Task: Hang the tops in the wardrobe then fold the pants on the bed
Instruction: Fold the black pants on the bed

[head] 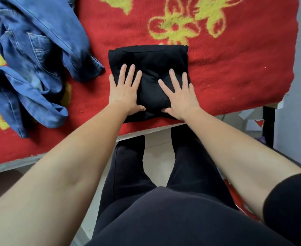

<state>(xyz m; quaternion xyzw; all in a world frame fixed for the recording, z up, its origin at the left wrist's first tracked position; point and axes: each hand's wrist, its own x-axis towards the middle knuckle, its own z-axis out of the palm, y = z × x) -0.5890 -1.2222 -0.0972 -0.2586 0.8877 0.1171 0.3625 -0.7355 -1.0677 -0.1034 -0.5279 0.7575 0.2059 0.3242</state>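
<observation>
Black pants [151, 59], folded into a compact square, lie on the bed near its front edge. My left hand [125, 91] presses flat on the left half of the bundle, fingers straight and spread. My right hand [179, 94] presses flat on the right half in the same way. Both thumbs point inward at the near edge of the fold. Blue jeans [30, 68] lie crumpled and unfolded on the bed to the left, apart from the black bundle.
The bed is covered by a red blanket [235, 68] with yellow flower patterns. Its front edge runs diagonally just below the black bundle. At the right, past the bed's corner, stand a dark frame post [268, 126] and a grey wall.
</observation>
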